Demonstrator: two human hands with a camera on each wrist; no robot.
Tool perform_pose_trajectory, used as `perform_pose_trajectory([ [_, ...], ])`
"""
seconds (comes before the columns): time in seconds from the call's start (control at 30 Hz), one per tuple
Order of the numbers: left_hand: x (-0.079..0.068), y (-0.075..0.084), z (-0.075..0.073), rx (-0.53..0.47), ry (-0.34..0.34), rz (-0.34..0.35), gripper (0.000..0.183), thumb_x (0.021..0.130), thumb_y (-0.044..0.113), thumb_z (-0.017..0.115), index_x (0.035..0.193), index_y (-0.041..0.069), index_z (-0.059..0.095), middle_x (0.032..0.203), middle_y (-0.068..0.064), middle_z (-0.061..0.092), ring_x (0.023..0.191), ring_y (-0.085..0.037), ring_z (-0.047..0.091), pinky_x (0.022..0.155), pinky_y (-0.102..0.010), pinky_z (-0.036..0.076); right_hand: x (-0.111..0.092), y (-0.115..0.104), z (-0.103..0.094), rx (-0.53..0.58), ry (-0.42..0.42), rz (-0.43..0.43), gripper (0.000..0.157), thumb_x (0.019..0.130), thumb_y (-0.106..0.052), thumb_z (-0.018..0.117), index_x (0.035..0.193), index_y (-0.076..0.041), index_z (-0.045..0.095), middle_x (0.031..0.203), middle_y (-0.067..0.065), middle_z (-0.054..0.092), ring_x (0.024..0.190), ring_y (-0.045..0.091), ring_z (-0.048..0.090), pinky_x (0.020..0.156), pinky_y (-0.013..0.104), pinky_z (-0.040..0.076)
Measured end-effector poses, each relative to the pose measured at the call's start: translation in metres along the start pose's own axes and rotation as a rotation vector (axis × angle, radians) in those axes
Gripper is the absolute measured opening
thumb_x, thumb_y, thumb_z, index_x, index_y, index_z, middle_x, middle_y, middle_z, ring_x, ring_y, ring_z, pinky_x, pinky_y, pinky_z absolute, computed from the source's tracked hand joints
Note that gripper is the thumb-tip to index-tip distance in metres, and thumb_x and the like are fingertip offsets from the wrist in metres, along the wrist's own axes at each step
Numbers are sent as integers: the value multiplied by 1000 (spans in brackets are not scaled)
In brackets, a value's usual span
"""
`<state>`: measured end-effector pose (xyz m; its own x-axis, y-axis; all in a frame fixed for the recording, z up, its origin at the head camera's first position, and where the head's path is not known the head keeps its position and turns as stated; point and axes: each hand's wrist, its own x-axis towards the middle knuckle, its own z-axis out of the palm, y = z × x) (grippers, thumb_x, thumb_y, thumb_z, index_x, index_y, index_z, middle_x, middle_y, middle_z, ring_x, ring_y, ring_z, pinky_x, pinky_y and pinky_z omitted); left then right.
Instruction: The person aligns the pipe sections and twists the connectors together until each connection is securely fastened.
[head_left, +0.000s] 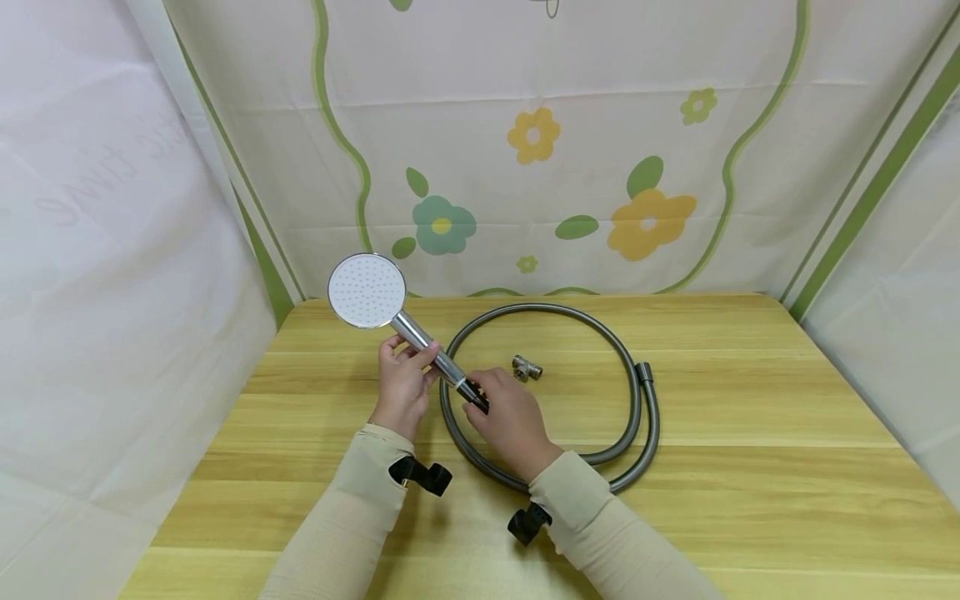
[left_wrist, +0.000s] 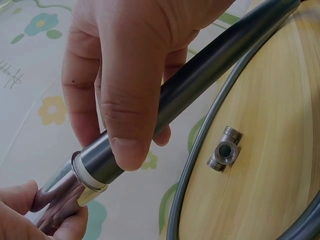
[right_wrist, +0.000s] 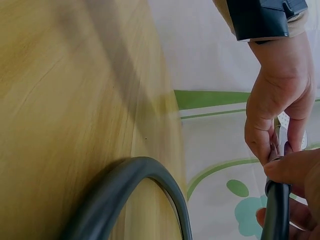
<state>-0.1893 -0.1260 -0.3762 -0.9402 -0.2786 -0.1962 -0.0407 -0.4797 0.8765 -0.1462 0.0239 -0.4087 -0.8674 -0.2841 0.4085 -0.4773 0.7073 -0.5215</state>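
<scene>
A shower head (head_left: pixel 367 290) with a round white spray face and chrome handle is held up over the table, its face toward me. My left hand (head_left: pixel 405 383) grips the handle between thumb and fingers. At the handle's lower end, my right hand (head_left: pixel 513 421) pinches the dark end of a grey shower hose (head_left: pixel 551 308). The left wrist view shows the dark connector (left_wrist: pixel 102 157) right against the handle's end, with a pale ring at the joint. The right wrist view shows both hands in line at this joint, my right thumb (right_wrist: pixel 290 168) on the connector.
On the wooden table (head_left: pixel 750 483) the hose lies in a loose loop, its other end fitting (head_left: pixel 643 372) at the right. Inside the loop rests a small metal tee fitting (head_left: pixel 527 368). A flower-printed cloth (head_left: pixel 480 167) hangs behind the table, with pale cloth at both sides.
</scene>
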Motion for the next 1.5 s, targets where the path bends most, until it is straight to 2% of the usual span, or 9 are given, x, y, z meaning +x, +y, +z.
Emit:
perform_pose_trajectory([
  [0.43, -1, -1, 0, -7, 9, 2, 51, 91, -9, 58, 130, 12, 31, 106, -8, 51, 95, -23, 59, 80, -32, 54, -1, 0, 2, -3, 43, -25, 31, 86, -17, 75, 114, -7, 67, 96, 4, 64, 77, 15, 59, 63, 29, 50],
  [0.67, -2, 0, 1, -8, 9, 8, 52, 91, -8, 59, 131, 11, 31, 106, -8, 51, 102, -27, 57, 78, -32, 54, -1, 1, 3, 5, 24, -5, 29, 88, -17, 72, 115, -8, 67, 96, 2, 64, 78, 13, 59, 64, 29, 50],
  [1.0, -3, 0, 1, -4, 3, 10, 53, 90, -8, 59, 131, 11, 31, 106, -9, 51, 90, -19, 60, 79, -32, 54, -1, 0, 2, 22, -5, 25, 29, 91, -19, 69, 118, -9, 66, 98, 2, 64, 77, 12, 58, 63, 26, 49],
  [1.5, -3, -1, 1, -1, 5, 14, 54, 90, -8, 59, 132, 11, 31, 106, -8, 52, 100, -25, 57, 79, -32, 54, -3, 0, 0, 54, -18, 39, 30, 92, -20, 67, 119, -8, 66, 98, 2, 64, 73, 10, 55, 59, 22, 46],
])
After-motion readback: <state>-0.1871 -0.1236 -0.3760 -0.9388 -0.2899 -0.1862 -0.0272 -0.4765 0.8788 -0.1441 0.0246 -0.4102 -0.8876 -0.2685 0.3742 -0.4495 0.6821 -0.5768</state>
